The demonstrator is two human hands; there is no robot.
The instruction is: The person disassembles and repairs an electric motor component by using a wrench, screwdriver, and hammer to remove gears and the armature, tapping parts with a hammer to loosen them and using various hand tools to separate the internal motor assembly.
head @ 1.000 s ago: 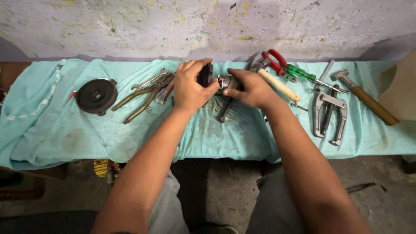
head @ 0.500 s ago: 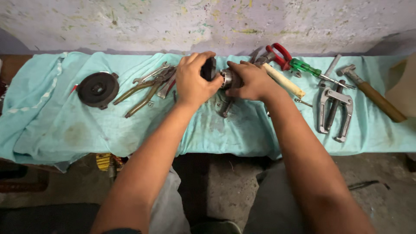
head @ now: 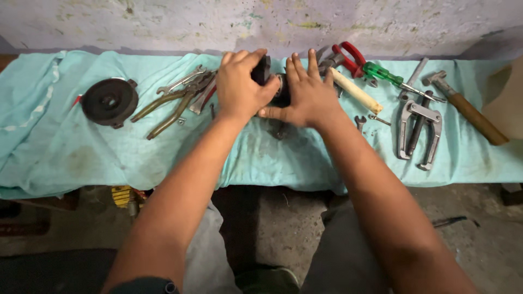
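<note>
My left hand [head: 242,87] is closed around a dark, blocky machine part [head: 261,69] at the middle of a bench covered with a teal cloth [head: 81,158]. My right hand [head: 308,95] lies against the same part's metal end [head: 281,90], fingers straight and spread, palm pressed onto it. Most of the part is hidden under both hands. Small metal pieces [head: 279,129] lie on the cloth just below my hands.
Left of my hands lie pliers and wrenches [head: 177,98] and a round black disc part [head: 110,101]. To the right are red-handled cutters [head: 348,57], a green screwdriver [head: 389,76], a wooden handle [head: 357,91], a jaw puller [head: 418,126] and a hammer [head: 466,108]. A stained wall stands behind.
My right hand has opened from a curled grip to flat, spread fingers against the part. The view has shifted slightly; the left hand keeps its hold.
</note>
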